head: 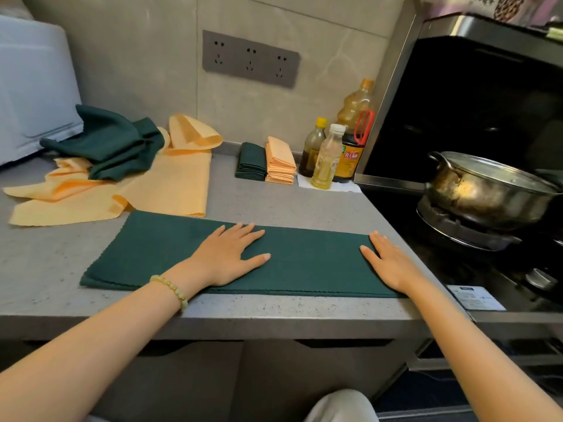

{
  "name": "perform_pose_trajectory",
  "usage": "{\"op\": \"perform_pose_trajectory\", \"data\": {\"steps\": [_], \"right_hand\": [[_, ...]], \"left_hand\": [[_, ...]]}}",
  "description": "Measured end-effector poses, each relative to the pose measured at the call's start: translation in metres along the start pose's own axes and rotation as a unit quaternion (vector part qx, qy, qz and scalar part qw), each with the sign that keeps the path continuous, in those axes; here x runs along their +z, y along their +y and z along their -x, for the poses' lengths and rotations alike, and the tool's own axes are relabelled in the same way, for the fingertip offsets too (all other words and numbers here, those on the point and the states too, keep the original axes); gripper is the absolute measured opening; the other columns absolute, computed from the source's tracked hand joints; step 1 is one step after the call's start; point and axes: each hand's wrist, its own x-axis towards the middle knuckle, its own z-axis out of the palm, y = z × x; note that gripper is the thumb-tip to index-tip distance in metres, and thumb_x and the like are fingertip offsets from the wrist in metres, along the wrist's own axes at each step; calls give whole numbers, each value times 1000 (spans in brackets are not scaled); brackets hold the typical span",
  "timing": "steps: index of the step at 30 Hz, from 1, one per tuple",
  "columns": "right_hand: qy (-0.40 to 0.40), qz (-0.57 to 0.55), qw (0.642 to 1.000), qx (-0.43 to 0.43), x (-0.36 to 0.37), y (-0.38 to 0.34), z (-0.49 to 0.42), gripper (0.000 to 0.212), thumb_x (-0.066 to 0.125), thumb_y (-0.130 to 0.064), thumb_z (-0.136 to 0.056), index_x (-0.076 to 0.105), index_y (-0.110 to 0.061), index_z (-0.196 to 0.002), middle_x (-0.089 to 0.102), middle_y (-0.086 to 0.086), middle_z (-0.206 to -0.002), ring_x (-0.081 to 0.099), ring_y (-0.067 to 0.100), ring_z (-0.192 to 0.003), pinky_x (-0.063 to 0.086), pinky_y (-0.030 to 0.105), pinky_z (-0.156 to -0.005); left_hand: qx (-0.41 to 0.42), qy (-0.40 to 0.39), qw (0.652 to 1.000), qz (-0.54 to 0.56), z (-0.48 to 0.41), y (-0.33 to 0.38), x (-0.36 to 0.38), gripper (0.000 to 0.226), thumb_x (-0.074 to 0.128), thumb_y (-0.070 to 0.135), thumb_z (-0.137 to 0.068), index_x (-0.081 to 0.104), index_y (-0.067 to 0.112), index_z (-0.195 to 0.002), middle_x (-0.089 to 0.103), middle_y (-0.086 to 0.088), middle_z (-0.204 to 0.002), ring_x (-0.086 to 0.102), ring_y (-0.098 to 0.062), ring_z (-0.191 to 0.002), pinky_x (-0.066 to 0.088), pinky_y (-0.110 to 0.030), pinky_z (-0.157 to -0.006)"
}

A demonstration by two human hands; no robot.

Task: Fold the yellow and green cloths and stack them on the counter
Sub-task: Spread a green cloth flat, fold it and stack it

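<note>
Green cloth [170, 251] lies folded into a long strip along the counter's [36, 269] front edge. Left hand [227, 254] presses its middle, fingers spread flat; right hand [388, 264] flattens its right end, fingers straight and together. Folded green stack [251, 161] and yellow stack [280, 161] sit touching by the wall.

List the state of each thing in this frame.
green cloth: folded into a strip, lying flat
left hand: open, flat on the strip
right hand: open, flat on its right end
green stack: folded
yellow stack: folded
loose cloths: unfolded, heaped
pot: lidded, on burner
</note>
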Motion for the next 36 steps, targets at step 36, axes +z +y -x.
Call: {"op": "perform_pose_trajectory", "data": {"steps": [36], "right_hand": [[13,28,917,-397,24,-122,117,73,39,-67,-86,23,-33,-148,16,-16,-156,11,-4,-142,5,24,-118]], "left_hand": [[78,-70,994,-10,19,-37,-12,48,17,44,-103,4,43,-150,-3,16,-159,-6,-8,-146,-9,-34,-119]]}}
